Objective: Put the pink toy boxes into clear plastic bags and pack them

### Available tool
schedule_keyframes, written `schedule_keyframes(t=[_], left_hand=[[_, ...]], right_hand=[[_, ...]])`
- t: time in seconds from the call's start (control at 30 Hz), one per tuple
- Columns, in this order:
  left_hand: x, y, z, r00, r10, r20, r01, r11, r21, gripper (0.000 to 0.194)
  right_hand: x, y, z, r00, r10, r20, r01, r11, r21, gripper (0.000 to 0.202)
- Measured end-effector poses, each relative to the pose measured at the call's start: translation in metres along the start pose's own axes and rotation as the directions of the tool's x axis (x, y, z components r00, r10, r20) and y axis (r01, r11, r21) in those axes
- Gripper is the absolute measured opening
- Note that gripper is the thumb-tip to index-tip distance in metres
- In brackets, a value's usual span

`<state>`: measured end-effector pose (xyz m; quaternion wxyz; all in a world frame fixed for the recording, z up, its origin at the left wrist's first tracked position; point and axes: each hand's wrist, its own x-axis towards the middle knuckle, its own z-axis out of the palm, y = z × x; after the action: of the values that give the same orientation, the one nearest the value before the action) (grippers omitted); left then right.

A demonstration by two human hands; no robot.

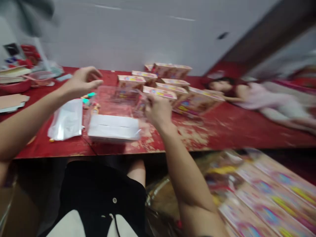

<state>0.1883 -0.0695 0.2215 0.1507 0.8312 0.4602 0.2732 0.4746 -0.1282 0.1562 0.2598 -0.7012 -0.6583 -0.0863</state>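
Note:
My left hand [87, 79] is raised above the red table [197, 131], fingers curved and apart, with nothing in it. My right hand [158, 108] is closed on the right side of a clear plastic piece [116, 95], its fingers pinched. The plastic stretches left from it, over the table. Just in front, near the table edge, lies a white box [113, 127] with a slit along its top. Left of it are a white plastic bag [67, 120] and small teal and orange items [87, 99]. Blur hides fine detail.
Printed boxes [158, 92] stand in rows behind my right hand. A person [266, 95] lies on the table at the right. Pink baskets [40, 79] and cards [12, 102] are at the left. More printed boxes [271, 197] fill the lower right, below the table.

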Motion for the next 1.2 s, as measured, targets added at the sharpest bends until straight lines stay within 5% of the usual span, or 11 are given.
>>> schedule_keyframes(t=[0.07,0.17,0.27,0.37,0.47,0.57,0.7,0.87,1.0,1.1,1.2], left_hand=[[-0.009,-0.028,0.004,0.997,-0.041,-0.065,0.036,0.996,-0.077,0.057],[-0.023,-0.053,0.017,0.991,-0.097,-0.092,0.075,0.973,-0.219,0.047],[-0.031,-0.043,0.028,0.968,-0.105,-0.228,0.002,0.911,-0.411,0.025],[-0.022,-0.034,0.035,0.939,-0.116,-0.322,-0.135,0.739,-0.66,0.02],[-0.023,-0.041,0.038,0.9,-0.153,-0.407,-0.209,0.669,-0.713,0.025],[-0.046,-0.044,0.047,0.864,-0.174,-0.473,-0.211,0.728,-0.653,0.05],[-0.074,-0.045,0.077,0.91,-0.213,-0.356,-0.081,0.749,-0.657,0.082],[-0.064,-0.053,0.112,0.885,-0.272,-0.377,-0.128,0.637,-0.76,0.031],[-0.048,-0.064,0.118,0.838,-0.347,-0.421,-0.156,0.586,-0.795,0.015],[-0.045,-0.069,0.116,0.836,-0.402,-0.375,-0.147,0.494,-0.857,0.015],[-0.046,-0.071,0.113,0.85,-0.377,-0.367,-0.179,0.448,-0.876,0.021]], right_hand=[[0.011,0.004,-0.001,1.0,-0.006,-0.009,0.007,0.998,0.068,0.024],[0.014,0.015,-0.006,1.0,0.002,0.012,-0.004,0.988,0.154,0.02],[0.002,0.017,-0.021,0.979,-0.06,-0.193,0.121,0.939,0.322,0.014],[0.008,-0.003,-0.022,0.859,-0.293,-0.42,0.449,0.825,0.344,0.046],[0.027,-0.047,0.0,0.817,-0.51,-0.27,0.577,0.717,0.39,0.096],[0.042,-0.081,0.024,0.828,-0.561,-0.025,0.488,0.698,0.524,0.112],[0.045,-0.092,0.035,0.8,-0.596,0.066,0.436,0.654,0.618,0.097],[0.052,-0.105,0.041,0.851,-0.523,0.053,0.387,0.693,0.608,0.035],[0.059,-0.117,0.043,0.855,-0.513,-0.079,0.481,0.725,0.494,0.016],[0.047,-0.124,0.035,0.76,-0.565,-0.322,0.648,0.698,0.305,0.022],[0.03,-0.131,0.031,0.651,-0.686,-0.324,0.756,0.622,0.203,0.031]])
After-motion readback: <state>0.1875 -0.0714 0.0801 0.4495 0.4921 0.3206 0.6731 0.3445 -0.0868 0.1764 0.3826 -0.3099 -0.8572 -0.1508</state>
